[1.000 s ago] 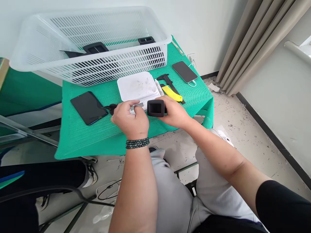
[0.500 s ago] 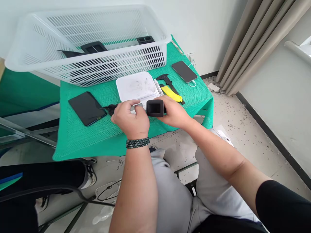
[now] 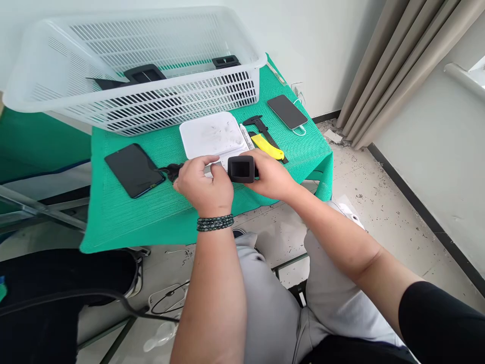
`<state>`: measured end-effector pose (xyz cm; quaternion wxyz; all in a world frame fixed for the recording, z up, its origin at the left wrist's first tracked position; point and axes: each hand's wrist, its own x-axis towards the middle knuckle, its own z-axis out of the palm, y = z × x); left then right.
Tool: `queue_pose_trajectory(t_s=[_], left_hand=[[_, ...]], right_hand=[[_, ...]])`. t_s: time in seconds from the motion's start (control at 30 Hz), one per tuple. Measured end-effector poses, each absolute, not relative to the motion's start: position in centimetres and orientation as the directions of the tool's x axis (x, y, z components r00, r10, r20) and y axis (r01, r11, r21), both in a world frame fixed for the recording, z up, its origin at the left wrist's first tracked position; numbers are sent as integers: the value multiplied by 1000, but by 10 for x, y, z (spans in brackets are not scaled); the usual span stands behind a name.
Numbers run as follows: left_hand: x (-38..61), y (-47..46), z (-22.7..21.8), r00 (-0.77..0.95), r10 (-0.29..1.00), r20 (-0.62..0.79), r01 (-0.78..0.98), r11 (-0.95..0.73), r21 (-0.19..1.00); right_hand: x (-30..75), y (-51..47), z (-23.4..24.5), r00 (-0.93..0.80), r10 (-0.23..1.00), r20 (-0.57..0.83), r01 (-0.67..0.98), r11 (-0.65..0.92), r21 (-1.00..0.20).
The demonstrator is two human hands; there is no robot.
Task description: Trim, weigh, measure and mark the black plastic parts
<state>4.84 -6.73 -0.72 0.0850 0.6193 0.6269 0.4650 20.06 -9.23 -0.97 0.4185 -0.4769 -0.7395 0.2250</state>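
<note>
My right hand [image 3: 272, 174] is closed around a black hollow rectangular plastic part [image 3: 241, 169], with its open end facing up toward me. Close to its left is my left hand [image 3: 206, 184], fingers curled and thumb bent; whatever they hold, if anything, is hidden under the hand. A black stringy bundle [image 3: 172, 172] shows beside the left knuckles, reaching toward a dark phone [image 3: 132, 170]. Just beyond both hands is a white scale [image 3: 212, 134] with dark specks on its flat top. A yellow utility knife [image 3: 267, 146] and a black caliper [image 3: 264, 129] lie past my right hand.
A white slatted basket [image 3: 159, 96] holding black plastic parts [image 3: 145, 74] stands at the table's back. Another phone [image 3: 287, 111] with a white cable lies at right on the green cloth [image 3: 132, 222]. Someone's dark-clothed leg [image 3: 68, 278] is at lower left.
The other person's leg at lower left has shifted a little. Both my hands and the black part stay almost in place.
</note>
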Motion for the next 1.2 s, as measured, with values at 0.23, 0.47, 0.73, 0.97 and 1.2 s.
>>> queue_pose_trajectory(t_s=[0.23,0.47,0.73,0.97,1.2], left_hand=[[49,-65,-8,-218,851,478,693,-210,689],[51,-65,-6,-219,862,457,692,-193,696],[59,-66,-5,-156,853,499,657,-287,697],[85,-84,-3,8,784,621,500,-541,676],[92,-89,-1,147,787,599,463,-590,662]], right_hand=[[200,-91,-10,-203,890,409,511,452,-731],[200,-91,-8,-209,897,390,499,440,-746],[200,-88,-8,-209,893,398,505,447,-738],[202,-85,-10,-96,882,462,528,439,-727],[206,-85,-18,50,880,473,437,407,-802]])
